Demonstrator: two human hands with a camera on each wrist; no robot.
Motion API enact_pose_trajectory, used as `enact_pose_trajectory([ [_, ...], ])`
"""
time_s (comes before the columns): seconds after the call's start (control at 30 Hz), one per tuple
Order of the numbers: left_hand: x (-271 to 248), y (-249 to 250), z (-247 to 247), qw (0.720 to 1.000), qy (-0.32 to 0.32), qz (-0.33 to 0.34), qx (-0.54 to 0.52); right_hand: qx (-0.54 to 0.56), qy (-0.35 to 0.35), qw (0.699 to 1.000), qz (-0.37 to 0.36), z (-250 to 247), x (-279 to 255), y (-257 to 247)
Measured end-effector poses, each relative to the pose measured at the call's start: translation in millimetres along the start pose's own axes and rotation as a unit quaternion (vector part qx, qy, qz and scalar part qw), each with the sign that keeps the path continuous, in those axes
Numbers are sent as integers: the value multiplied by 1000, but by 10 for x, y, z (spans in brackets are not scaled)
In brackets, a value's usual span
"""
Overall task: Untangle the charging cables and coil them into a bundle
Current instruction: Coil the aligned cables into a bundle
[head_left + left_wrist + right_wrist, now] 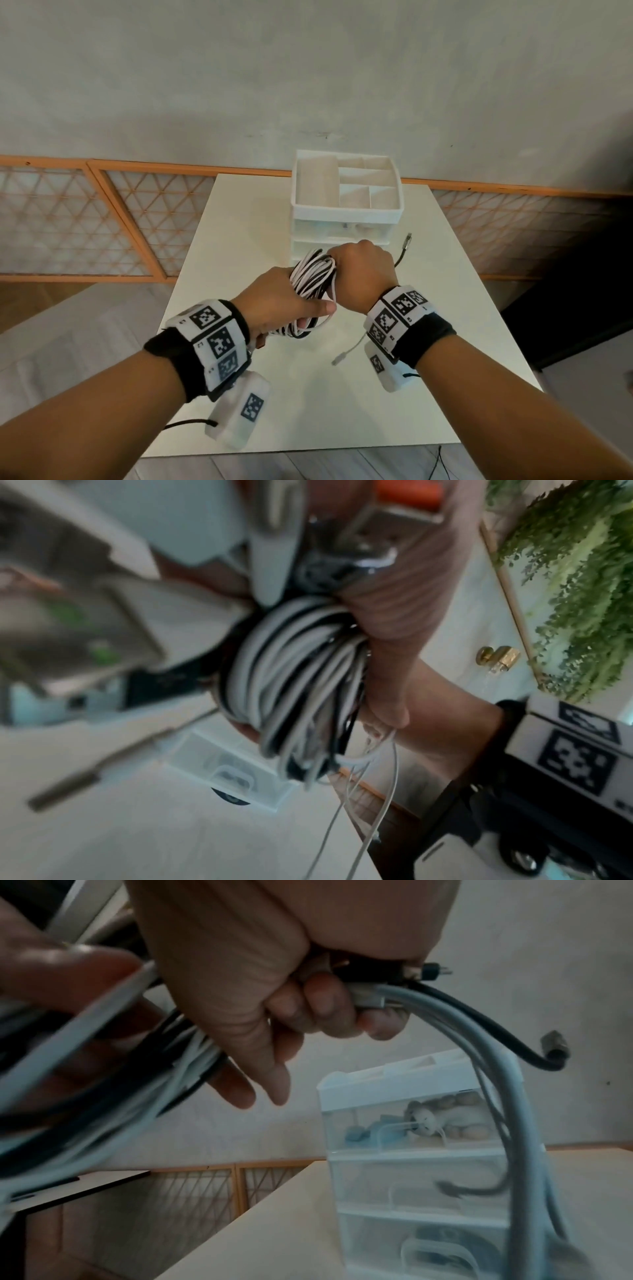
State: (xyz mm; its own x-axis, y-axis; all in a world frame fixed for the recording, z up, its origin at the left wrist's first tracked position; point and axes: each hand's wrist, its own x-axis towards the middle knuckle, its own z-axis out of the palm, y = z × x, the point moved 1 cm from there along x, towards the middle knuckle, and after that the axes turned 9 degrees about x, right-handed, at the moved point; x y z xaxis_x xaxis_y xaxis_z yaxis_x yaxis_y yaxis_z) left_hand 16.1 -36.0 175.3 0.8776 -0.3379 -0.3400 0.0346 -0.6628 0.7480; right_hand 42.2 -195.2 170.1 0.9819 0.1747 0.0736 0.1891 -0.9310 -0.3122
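A coil of white and black charging cables (313, 279) hangs just above the white table (308, 411), held between both hands. My left hand (291, 301) grips its lower left side, thumb lying across the loops. My right hand (363, 270) grips the top right of the coil; in the right wrist view its fingers (325, 1010) curl round several strands. A white loose end with a plug (346, 353) dangles below the coil. A black end with a connector (407, 238) sticks out past my right hand. The left wrist view shows the bundled loops (291, 669) close up and blurred.
A white plastic drawer organiser (346, 209) with an open compartment tray on top stands at the table's far side, right behind the hands. Small items show in its top drawer (411, 1123). An orange lattice panel (102, 219) runs along the wall behind.
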Motion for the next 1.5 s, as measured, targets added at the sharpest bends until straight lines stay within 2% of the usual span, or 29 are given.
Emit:
enact_pose_trajectory([
  [0.17, 19, -7, 20, 999, 33, -33, -28, 31, -4, 999, 28, -63, -22, -56],
  [0.27, 62, -52, 38, 996, 87, -18, -30, 71, 5, 997, 37, -94, -4, -63],
  [0.4, 54, -91, -10, 995, 78, 19, -53, 166, 7, 986, -9, -163, 11, -49],
  [0.57, 85, -150, -164, 976, 191, -3, -100, 296, -35, 954, -17, -360, -20, 137],
  [0.63, 114, -149, -146, 973, 201, -13, -116, 327, -2, 945, -17, -301, -57, 118],
  [0.73, 135, -116, -71, 964, 217, -21, -150, 389, 88, 917, -2, -114, -119, -55],
  [0.9, 125, -59, -49, 963, 154, 4, -221, 439, 218, 872, -13, 134, -206, -263],
  [0.97, 92, -40, -61, 964, 121, 28, -234, 448, 242, 860, -27, 169, -222, -281],
  [1.03, 65, -32, -79, 953, 93, 61, -283, 438, 250, 861, -69, 198, -252, -319],
  [1.13, -8, 70, -117, 921, 58, 99, -371, 409, 238, 872, -123, 272, -305, -435],
  [1.27, 2, 79, -142, 928, 96, 89, -350, 380, 197, 895, -130, 344, -320, -472],
  [1.33, -19, 55, -147, 928, 76, 84, -356, 377, 171, 900, -137, 369, -339, -428],
  [1.43, -46, 63, -146, 901, 21, 68, -428, 385, 146, 902, -132, 365, -352, -400],
  [1.5, -37, 72, -144, 904, 43, 68, -420, 404, 134, 895, -133, 337, -355, -403],
])
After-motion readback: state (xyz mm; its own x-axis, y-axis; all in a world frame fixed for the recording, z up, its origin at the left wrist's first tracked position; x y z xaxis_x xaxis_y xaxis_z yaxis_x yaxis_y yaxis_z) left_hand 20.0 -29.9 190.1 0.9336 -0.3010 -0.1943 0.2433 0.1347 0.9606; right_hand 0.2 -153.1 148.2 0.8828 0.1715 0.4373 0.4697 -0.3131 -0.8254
